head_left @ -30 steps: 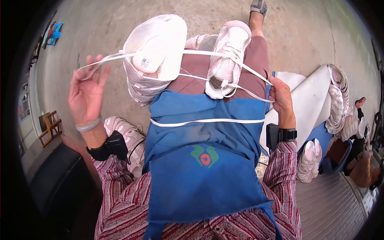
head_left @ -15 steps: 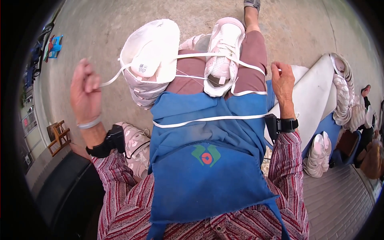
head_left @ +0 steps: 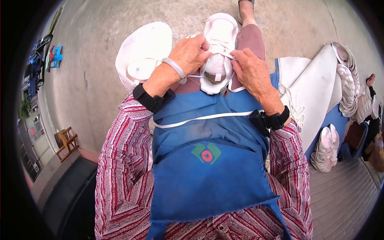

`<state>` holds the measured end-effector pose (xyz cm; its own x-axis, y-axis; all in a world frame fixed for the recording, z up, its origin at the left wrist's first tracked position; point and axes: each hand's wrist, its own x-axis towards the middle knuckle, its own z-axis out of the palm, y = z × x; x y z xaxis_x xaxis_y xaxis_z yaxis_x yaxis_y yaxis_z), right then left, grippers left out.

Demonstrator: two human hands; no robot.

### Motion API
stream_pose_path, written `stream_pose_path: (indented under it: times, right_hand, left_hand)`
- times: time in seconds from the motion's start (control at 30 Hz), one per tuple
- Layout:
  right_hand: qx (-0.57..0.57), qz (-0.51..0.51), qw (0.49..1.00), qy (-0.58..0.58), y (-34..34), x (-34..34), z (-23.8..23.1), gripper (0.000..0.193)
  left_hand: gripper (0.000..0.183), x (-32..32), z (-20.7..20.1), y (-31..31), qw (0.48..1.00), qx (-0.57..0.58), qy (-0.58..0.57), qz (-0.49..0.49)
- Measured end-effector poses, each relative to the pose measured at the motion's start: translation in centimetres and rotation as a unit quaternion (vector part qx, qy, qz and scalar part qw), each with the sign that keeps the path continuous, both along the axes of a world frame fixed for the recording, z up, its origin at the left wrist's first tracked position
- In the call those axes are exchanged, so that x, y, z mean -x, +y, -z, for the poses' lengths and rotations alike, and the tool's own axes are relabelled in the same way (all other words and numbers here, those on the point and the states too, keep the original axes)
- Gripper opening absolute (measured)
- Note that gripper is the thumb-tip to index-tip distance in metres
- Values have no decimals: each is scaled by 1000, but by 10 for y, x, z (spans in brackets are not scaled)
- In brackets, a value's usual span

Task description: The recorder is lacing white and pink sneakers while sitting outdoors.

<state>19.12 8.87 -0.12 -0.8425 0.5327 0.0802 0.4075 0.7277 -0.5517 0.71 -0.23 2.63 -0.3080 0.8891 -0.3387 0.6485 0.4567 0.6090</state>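
A pale pink and white sneaker point(head_left: 221, 30) rests on my lap, toe pointing away from me. Over its eyelets, my left hand point(head_left: 189, 55) is closed in a pinch on the left side, seemingly on the white shoelace. My right hand point(head_left: 253, 73) pinches the shoelace point(head_left: 227, 55) on the other side, close to the shoe's tongue. Strands of lace cross between my fingertips. To the left of the sneaker sits a large white rounded piece point(head_left: 150, 40), partly behind my left forearm; its lower part is hidden. A white cord point(head_left: 204, 117) lies across my blue apron point(head_left: 212, 180).
White sheet material point(head_left: 312, 92) with loose laces lies to my right. Beyond it are stacked white shoes point(head_left: 348, 88) and another pair point(head_left: 325, 148). A wooden stool point(head_left: 67, 143) and a blue plastic stool point(head_left: 57, 56) stand at the left. Part of another person shows at the far right.
Both hands have come inward from far apart to meet over the sneaker. The lace ends, earlier stretched out to either side, are now drawn in close above the shoe.
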Motion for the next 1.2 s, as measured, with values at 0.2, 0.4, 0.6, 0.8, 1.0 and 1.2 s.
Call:
stream_pose_path:
  times: [0.2, 0.4, 0.6, 0.8, 1.0, 1.2]
  right_hand:
    - [-3, 0, 1000, 26, -2, -3, 5, 15]
    - [-50, -8, 995, 85, 6, -9, -1, 13]
    - [-15, 10, 1000, 26, 22, -33, 9, 14]
    - [-8, 41, 999, 5, 25, -36, -4, 15]
    - [70, -62, 996, -8, -5, -34, -34, 17]
    - [-72, -178, 979, -72, -21, -39, -14, 14]
  left_hand:
    - [14, 6, -1, 3, 999, 21, -13, 19]
    - [10, 16, -12, -1, 933, -213, 194, 217]
    - [9, 14, 10, -25, 917, -95, 259, 289]
    - [14, 31, 10, -35, 952, -137, 209, 177]
    - [13, 9, -24, -33, 993, -90, -50, -62]
    - [17, -22, -10, -40, 959, 92, -252, -92]
